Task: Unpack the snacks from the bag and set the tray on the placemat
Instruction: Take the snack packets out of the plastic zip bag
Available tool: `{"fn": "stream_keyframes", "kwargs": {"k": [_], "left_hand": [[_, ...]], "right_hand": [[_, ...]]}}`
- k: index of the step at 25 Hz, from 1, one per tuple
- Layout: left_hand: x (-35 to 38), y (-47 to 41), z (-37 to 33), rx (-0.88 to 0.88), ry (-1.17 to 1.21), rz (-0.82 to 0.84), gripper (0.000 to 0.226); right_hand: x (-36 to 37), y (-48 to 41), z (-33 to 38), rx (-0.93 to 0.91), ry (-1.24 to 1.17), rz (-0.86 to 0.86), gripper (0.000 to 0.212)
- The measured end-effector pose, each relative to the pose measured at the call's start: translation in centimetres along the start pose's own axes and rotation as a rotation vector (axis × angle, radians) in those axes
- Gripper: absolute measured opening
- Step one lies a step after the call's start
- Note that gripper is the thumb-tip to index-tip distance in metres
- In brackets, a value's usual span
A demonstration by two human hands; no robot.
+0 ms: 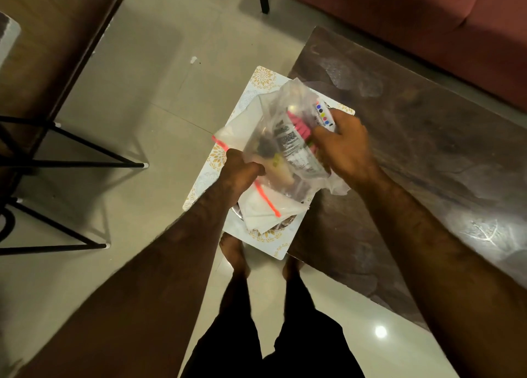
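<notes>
Bag: clear zip bag (256, 138) held over the placemat (262, 78) at the counter's (427, 138) edge.
Left hand (242, 172): grip clamped on the mouth.
Right hand (346, 146): grip clamped on the pink snack packet (299, 126), nearer, lying up-right of the mouth.

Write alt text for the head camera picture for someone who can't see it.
Seen from above, a person's left hand grips a clear plastic bag with an orange zip strip, while the right hand pulls at a snack packet inside. The bag is held over a floral placemat that overhangs a dark table.
</notes>
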State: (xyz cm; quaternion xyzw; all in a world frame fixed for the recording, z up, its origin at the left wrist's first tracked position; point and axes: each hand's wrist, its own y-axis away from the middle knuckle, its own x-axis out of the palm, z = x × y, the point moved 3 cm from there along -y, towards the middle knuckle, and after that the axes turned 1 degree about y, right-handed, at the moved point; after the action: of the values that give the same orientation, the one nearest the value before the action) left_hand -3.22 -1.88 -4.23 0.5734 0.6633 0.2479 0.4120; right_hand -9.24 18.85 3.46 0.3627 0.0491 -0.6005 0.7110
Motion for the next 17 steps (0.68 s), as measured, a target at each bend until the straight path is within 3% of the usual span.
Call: {"fn": "stream_keyframes", "kwargs": {"k": [5, 10, 13, 15, 17], "left_hand": [[-1.6, -0.2, 0.4, -0.071, 0.034, -0.278, 0.067], [-2.4, 0.2, 0.7, -0.122, 0.200, -0.171, 0.044], [-3.4, 0.4, 0.5, -0.059, 0.241, -0.137, 0.017], [-3.8, 0.9, 0.5, -0.012, 0.300, -0.022, 0.014], [-4.4, 1.8, -0.1, 0.081, 0.295, -0.001, 0.007]], "right_hand": [[-1.3, -0.2, -1.3, 0.168, -0.426, 0.014, 0.018], [-0.2, 0.6, -3.2, 0.460, -0.754, 0.119, 0.018], [0.4, 0.9, -4.0, 0.530, -0.950, 0.207, 0.037], [0.9, 0.8, -4.3, 0.574, -0.948, 0.240, 0.036], [1.1, 0.7, -4.7, 0.590, -0.771, 0.193, 0.021]]}}
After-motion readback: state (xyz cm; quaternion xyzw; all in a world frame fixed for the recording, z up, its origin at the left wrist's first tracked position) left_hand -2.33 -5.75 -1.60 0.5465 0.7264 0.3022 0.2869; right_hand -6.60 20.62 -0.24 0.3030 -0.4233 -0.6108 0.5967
